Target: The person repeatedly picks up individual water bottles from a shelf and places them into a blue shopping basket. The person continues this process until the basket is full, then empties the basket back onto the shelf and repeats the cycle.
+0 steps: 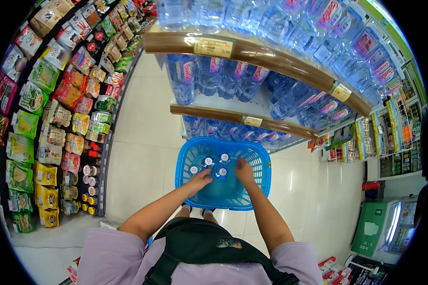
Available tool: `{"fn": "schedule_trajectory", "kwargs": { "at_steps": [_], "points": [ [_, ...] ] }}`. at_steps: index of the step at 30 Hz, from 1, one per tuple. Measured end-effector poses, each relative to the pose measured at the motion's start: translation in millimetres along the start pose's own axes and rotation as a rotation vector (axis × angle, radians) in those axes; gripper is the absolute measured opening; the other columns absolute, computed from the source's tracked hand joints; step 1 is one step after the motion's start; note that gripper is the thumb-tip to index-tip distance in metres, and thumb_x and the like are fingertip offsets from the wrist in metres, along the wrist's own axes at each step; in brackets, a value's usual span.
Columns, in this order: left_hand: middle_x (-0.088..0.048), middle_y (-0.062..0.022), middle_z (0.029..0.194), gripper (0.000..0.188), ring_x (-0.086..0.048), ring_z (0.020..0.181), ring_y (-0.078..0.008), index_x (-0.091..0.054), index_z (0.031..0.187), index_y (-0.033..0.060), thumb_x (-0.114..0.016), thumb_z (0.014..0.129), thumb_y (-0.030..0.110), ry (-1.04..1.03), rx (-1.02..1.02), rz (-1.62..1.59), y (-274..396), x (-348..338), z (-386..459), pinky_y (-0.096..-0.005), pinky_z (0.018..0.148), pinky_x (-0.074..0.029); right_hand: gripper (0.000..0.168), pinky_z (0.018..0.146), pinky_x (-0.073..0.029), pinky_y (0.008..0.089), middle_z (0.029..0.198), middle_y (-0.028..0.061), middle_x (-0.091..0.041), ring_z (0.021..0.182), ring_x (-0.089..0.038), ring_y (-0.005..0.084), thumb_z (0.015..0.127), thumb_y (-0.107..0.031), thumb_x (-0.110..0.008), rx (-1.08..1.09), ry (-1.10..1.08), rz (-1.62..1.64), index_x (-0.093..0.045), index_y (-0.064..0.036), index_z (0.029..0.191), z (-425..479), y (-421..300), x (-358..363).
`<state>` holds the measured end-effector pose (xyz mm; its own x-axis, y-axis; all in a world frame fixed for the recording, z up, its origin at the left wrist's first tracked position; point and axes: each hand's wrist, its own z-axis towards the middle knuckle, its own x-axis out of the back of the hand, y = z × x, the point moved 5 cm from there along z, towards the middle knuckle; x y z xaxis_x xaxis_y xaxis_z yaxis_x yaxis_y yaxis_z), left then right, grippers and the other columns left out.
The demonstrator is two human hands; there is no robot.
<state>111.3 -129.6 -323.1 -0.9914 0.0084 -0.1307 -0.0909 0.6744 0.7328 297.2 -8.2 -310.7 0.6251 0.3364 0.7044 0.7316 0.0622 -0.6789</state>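
Before me, at the foot of the shelf, stands a blue plastic basket (224, 205) with slotted sides. Several water bottles (221, 172) with white caps stand upright in its left and middle part. My left hand (201, 181) reaches over the basket's left side, its fingers beside the bottle caps; whether it grips a bottle I cannot tell. My right hand (243, 170) is inside the right part of the basket, right of the bottles, with its fingers curled and partly hidden; what it touches does not show clearly.
Water bottles (182, 76) fill the tiers of a shelf with brown edge strips (242, 119) directly ahead. Snack packets (44, 174) hang and stand on a long rack at the left. Wire racks (396, 128) and a green-sided glass-front cooler (372, 226) stand at the right, on a tiled floor (306, 185).
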Motion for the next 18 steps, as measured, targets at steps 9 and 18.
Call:
{"fn": "schedule_trajectory", "kwargs": {
  "at_steps": [9, 18],
  "points": [
    [-0.028, -0.0162, 0.147, 0.082, -0.028, 0.136, -0.0285, -0.005, 0.149, 0.0106, -0.053, 0.084, -0.002, 0.084, 0.028, -0.220, -46, -39, 53, -0.0336, 0.105, -0.030, 0.076, 0.088, -0.049, 0.0376, 0.126, 0.0219, -0.053, 0.107, -0.059, 0.0330, 0.071, -0.002, -0.062, -0.116, -0.312, 0.223, -0.031, -0.001, 0.140, -27, 58, -88],
    [-0.039, -0.0174, 0.140, 0.072, -0.042, 0.126, -0.0250, -0.017, 0.147, 0.0052, -0.057, 0.088, 0.009, 0.129, -0.009, -0.173, -45, -44, 46, -0.0308, 0.101, -0.036, 0.064, 0.077, -0.052, 0.0397, 0.105, 0.0201, -0.063, 0.089, -0.065, 0.0321, 0.071, -0.016, -0.075, -0.002, -0.297, 0.087, -0.046, 0.000, 0.126, -41, 37, -71]
  ]
}}
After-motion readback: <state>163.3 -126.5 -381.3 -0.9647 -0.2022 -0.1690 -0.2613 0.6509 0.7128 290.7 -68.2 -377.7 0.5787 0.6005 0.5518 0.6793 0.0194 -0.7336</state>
